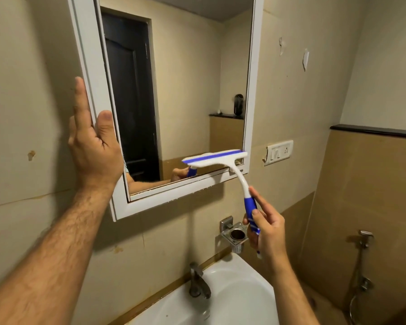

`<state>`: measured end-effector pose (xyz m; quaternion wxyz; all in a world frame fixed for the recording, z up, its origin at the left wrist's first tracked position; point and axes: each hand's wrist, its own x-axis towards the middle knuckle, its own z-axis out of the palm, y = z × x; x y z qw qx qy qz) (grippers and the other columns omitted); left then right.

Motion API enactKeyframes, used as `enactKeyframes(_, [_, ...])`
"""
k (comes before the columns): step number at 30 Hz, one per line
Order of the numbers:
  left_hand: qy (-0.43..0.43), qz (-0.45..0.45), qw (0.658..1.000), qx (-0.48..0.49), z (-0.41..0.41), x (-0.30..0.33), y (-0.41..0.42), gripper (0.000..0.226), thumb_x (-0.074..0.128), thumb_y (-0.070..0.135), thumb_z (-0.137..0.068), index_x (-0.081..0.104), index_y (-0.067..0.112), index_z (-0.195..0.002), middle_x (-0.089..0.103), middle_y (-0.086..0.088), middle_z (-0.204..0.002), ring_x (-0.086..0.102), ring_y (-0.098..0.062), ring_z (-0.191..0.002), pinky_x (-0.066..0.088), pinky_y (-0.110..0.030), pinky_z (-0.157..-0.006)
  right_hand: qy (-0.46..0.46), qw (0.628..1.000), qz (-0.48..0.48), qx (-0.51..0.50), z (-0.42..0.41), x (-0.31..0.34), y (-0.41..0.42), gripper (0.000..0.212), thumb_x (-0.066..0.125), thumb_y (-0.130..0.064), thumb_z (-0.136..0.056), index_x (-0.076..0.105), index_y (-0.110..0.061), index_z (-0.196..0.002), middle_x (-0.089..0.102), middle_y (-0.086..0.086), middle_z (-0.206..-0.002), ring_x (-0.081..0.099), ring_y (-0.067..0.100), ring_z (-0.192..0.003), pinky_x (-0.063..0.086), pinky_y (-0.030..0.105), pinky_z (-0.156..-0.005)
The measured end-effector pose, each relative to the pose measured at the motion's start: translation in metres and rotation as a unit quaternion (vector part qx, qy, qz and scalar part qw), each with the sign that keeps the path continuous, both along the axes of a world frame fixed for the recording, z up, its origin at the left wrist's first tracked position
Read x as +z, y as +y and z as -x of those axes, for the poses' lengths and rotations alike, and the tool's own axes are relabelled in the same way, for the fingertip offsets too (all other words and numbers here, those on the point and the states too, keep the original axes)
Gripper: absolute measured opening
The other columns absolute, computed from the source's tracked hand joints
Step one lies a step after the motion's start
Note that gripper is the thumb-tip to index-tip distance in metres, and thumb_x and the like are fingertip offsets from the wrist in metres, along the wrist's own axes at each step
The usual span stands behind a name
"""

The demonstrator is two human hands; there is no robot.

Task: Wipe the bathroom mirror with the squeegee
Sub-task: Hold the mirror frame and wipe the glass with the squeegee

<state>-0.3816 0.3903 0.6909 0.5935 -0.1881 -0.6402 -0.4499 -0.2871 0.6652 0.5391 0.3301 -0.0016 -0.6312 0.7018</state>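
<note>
The squeegee (217, 159) is gripped by its blue handle in the right hand (266, 228), blade low at the mirror (181, 90) bottom-right corner. The frame is steadied by the flat, open left hand (95, 141). Streaks could be left if the blade is tilted off the glass.

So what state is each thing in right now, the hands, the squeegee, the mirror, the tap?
Left hand: open, flat against the mirror's left frame edge.
Right hand: closed around the squeegee's blue handle.
Squeegee: blade at the glass, bottom right corner.
Mirror: hangs tilted in this view.
Tap: no water visibly running.
Sink: looks empty.
</note>
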Motion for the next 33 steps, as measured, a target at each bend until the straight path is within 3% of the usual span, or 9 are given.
enactKeyframes(4, [0.005, 0.008, 1.0, 0.01, 0.002, -0.001, 0.0, 0.05, 0.036, 0.03, -0.103, 0.025, 0.012, -0.15, 0.033, 0.027, -0.137, 0.034, 0.029, -0.112, 0.023, 0.007, -0.096, 0.029, 1.0, -0.005, 0.002, -0.001, 0.025, 0.005, 0.041, 0.047, -0.009, -0.098, 0.064, -0.037, -0.122, 0.057, 0.026, -0.111, 0.055, 0.014, -0.064, 0.046, 0.016, -0.05])
enactKeyframes(8, [0.01, 0.008, 1.0, 0.024, 0.003, 0.001, -0.003, 0.052, 0.033, 0.037, -0.103, 0.024, 0.018, -0.15, 0.038, 0.005, -0.15, 0.039, 0.002, -0.128, 0.03, -0.006, -0.105, 0.068, 0.997, -0.016, 0.012, 0.014, 0.076, 0.006, 0.043, 0.043, -0.011, -0.1, 0.061, -0.043, -0.122, 0.056, 0.02, -0.104, 0.052, 0.005, -0.054, 0.042, 0.018, -0.043])
enactKeyframes(12, [0.007, 0.013, 0.999, 0.033, 0.004, 0.0, -0.005, 0.052, 0.032, 0.039, -0.103, 0.021, 0.024, -0.151, 0.038, 0.008, -0.15, 0.045, -0.013, -0.132, 0.035, -0.015, -0.106, 0.064, 0.998, 0.002, 0.014, 0.019, 0.057, 0.009, 0.041, 0.046, -0.015, -0.098, 0.061, -0.041, -0.125, 0.056, 0.021, -0.104, 0.053, 0.007, -0.056, 0.044, 0.018, -0.044])
enactKeyframes(16, [0.005, 0.011, 1.0, 0.026, 0.003, -0.001, -0.004, 0.052, 0.033, 0.038, -0.103, 0.022, 0.024, -0.151, 0.035, 0.018, -0.145, 0.047, -0.016, -0.129, 0.032, -0.006, -0.101, 0.015, 1.0, 0.018, 0.008, 0.007, 0.01, 0.009, 0.043, 0.048, -0.008, -0.098, 0.063, -0.04, -0.122, 0.056, 0.029, -0.115, 0.058, 0.01, -0.059, 0.048, 0.017, -0.049])
enactKeyframes(21, [0.018, 0.011, 1.0, 0.021, 0.006, 0.0, -0.006, 0.053, 0.029, 0.047, -0.101, 0.018, 0.033, -0.15, 0.046, 0.002, -0.146, 0.056, -0.027, -0.119, 0.047, -0.037, -0.099, 0.042, 0.999, 0.016, 0.008, 0.004, 0.033, 0.011, 0.047, 0.043, -0.005, -0.1, 0.063, -0.043, -0.12, 0.056, 0.027, -0.108, 0.054, 0.006, -0.053, 0.043, 0.017, -0.043])
enactKeyframes(25, [0.009, 0.014, 1.0, 0.022, 0.005, 0.0, -0.006, 0.053, 0.028, 0.048, -0.101, 0.018, 0.034, -0.15, 0.046, 0.005, -0.146, 0.058, -0.027, -0.116, 0.048, -0.037, -0.097, 0.057, 0.998, 0.004, 0.028, 0.015, 0.054, 0.01, 0.046, 0.042, -0.008, -0.101, 0.061, -0.043, -0.124, 0.055, 0.022, -0.109, 0.052, 0.004, -0.051, 0.041, 0.017, -0.041])
enactKeyframes(27, [0.001, 0.013, 1.0, 0.02, 0.004, -0.001, -0.005, 0.052, 0.028, 0.047, -0.101, 0.018, 0.033, -0.15, 0.047, 0.005, -0.145, 0.057, -0.022, -0.117, 0.047, -0.028, -0.098, 0.047, 0.999, 0.012, 0.024, 0.015, 0.038, 0.008, 0.045, 0.044, -0.01, -0.1, 0.061, -0.043, -0.125, 0.056, 0.023, -0.11, 0.053, 0.006, -0.055, 0.043, 0.017, -0.044])
enactKeyframes(30, [0.0, 0.004, 1.0, 0.018, 0.0, -0.001, -0.002, 0.05, 0.033, 0.036, -0.103, 0.024, 0.022, -0.15, 0.043, 0.009, -0.146, 0.044, 0.009, -0.118, 0.032, 0.0, -0.095, 0.017, 1.0, 0.015, 0.018, 0.005, 0.007, 0.004, 0.045, 0.047, -0.008, -0.099, 0.063, -0.043, -0.123, 0.059, 0.024, -0.109, 0.056, 0.013, -0.062, 0.047, 0.018, -0.049])
enactKeyframes(33, [-0.016, -0.001, 1.0, 0.009, -0.001, -0.002, 0.001, 0.049, 0.037, 0.026, -0.103, 0.027, 0.013, -0.149, 0.033, 0.023, -0.137, 0.036, 0.031, -0.107, 0.024, 0.01, -0.09, 0.001, 1.0, -0.005, 0.004, -0.005, -0.003, 0.005, 0.046, 0.049, -0.006, -0.098, 0.065, -0.044, -0.119, 0.063, 0.015, -0.104, 0.059, 0.019, -0.066, 0.048, 0.019, -0.05])
